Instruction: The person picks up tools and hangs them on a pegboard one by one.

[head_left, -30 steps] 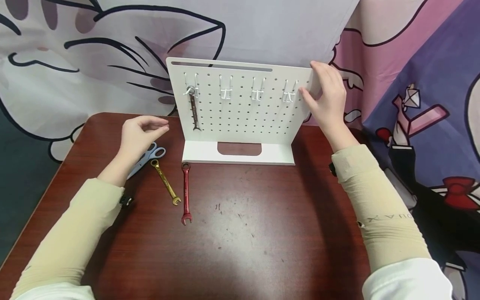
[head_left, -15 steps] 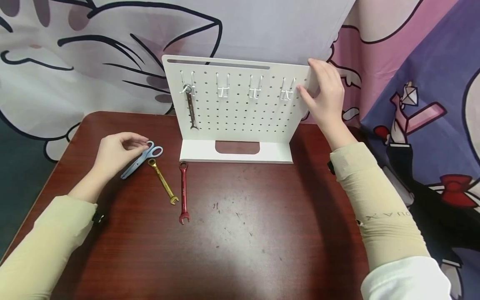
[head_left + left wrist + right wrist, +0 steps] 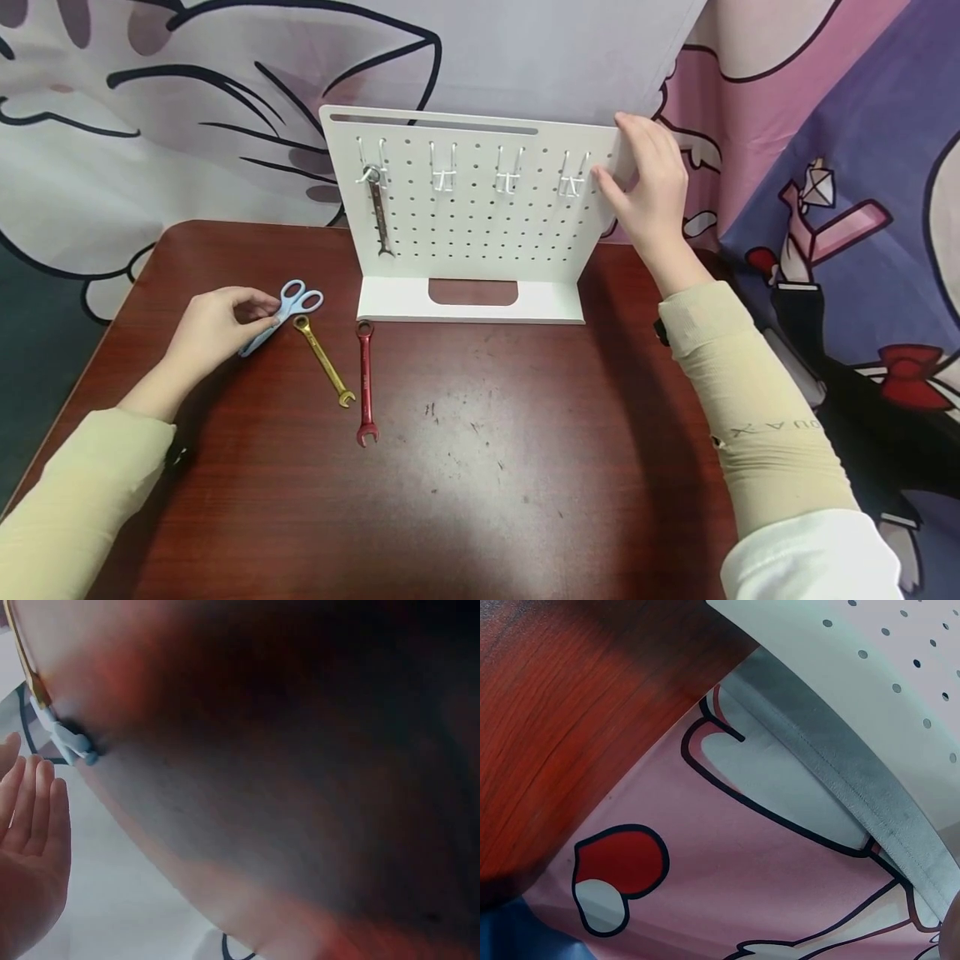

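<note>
My left hand (image 3: 213, 329) is over the blade end of the light blue scissors (image 3: 302, 298), thumb and fingertips overlapping them near the pivot. In the left wrist view its fingers (image 3: 34, 810) look straight, just short of the scissors (image 3: 67, 741). My right hand (image 3: 651, 187) grips the upper right edge of a white pegboard stand (image 3: 465, 225), thumb on the front face. A dark metallic combination wrench (image 3: 379, 217) hangs from the leftmost hook. On the table lie a gold combination wrench (image 3: 324, 360) beside the scissors and a red one (image 3: 366, 383) below the stand's left corner.
Three white double hooks, such as the middle one (image 3: 507, 179), carry nothing. The brown wooden table (image 3: 480, 500) ends at a rounded back left corner. A printed curtain (image 3: 187, 167) hangs right behind the stand.
My left hand has moved left and down, away from the pegboard, to the blades of the scissors. My right hand stays on the board's edge. The head view has shifted slightly.
</note>
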{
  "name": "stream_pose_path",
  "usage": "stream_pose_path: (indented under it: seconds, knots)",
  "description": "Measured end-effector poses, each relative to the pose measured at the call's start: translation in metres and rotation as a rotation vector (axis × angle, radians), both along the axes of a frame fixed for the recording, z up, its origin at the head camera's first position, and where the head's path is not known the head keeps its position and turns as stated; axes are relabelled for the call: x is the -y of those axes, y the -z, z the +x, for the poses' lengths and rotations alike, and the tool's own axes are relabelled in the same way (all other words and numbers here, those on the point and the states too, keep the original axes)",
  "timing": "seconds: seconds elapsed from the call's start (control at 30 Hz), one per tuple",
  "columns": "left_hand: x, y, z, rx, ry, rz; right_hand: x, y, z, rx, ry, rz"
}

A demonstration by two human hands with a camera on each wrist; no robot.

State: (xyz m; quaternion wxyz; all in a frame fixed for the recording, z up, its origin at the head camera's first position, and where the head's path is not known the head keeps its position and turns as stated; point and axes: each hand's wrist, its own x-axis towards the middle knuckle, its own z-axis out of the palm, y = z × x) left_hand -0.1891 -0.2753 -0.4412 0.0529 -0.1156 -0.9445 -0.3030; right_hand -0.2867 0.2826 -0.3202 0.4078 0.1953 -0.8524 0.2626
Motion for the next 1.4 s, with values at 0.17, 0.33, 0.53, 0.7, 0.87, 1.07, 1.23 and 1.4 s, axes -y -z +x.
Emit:
stream_pose_path:
  seconds: [0.17, 0.33, 0.53, 0.7, 0.87, 1.07, 1.23, 1.4]
  knots:
    - [0.006, 0.002, 0.002, 0.041, -0.007, -0.013, 0.002, -0.001, 0.000, 0.004, 0.000, -0.001]
    - [0.008, 0.007, 0.003, 0.081, -0.007, -0.019, 0.002, -0.002, 0.001, 0.003, 0.001, 0.000]
    - [0.010, 0.012, 0.002, 0.067, -0.007, -0.020, 0.001, -0.002, 0.002, 0.010, 0.007, -0.003]
    - [0.010, 0.014, 0.000, 0.080, -0.020, -0.005, 0.002, -0.002, 0.002, 0.009, 0.008, -0.005]
    - [0.011, 0.015, -0.001, 0.106, -0.040, 0.015, 0.002, -0.002, 0.002, 0.005, 0.005, -0.010]
    - [0.010, 0.015, -0.002, 0.124, -0.061, 0.010, 0.001, -0.003, 0.002, 0.003, 0.004, -0.010]
    - [0.010, 0.017, -0.003, 0.138, -0.064, 0.033, 0.000, -0.003, 0.001, 0.013, 0.012, -0.014]
    - [0.011, 0.018, -0.004, 0.161, -0.067, 0.053, 0.001, -0.001, 0.002, 0.026, 0.014, -0.011]
